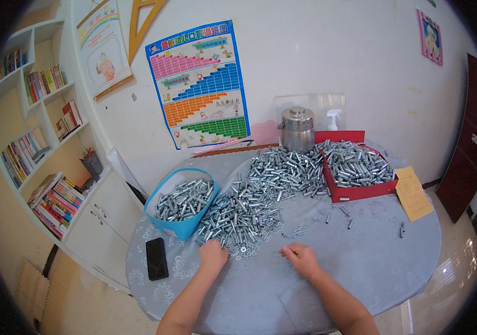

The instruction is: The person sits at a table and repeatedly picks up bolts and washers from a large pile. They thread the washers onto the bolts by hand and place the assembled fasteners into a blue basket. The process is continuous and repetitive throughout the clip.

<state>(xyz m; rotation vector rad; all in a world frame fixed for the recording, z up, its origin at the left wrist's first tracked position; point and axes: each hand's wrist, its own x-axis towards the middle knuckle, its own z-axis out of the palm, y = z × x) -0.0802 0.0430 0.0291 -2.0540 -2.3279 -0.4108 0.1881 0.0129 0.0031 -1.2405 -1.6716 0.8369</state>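
The left hand curls beside metal cylinders heaped on the counter, the right hand curls nearby, any grip impossible to tell, a blue bin and red box flanking them, presumably for easy reach.

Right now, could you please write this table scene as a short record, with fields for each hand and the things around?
Left hand: at near edge of the pile of metal parts; grip hidden
Right hand: fingers curled, near small metal rings; cannot tell if it holds anything
Left container: blue bin, filled with metal parts
Right container: red box, also filled
Behind pile: steel canister
Below blue bin in view: black phone
Beside red box: yellow paper
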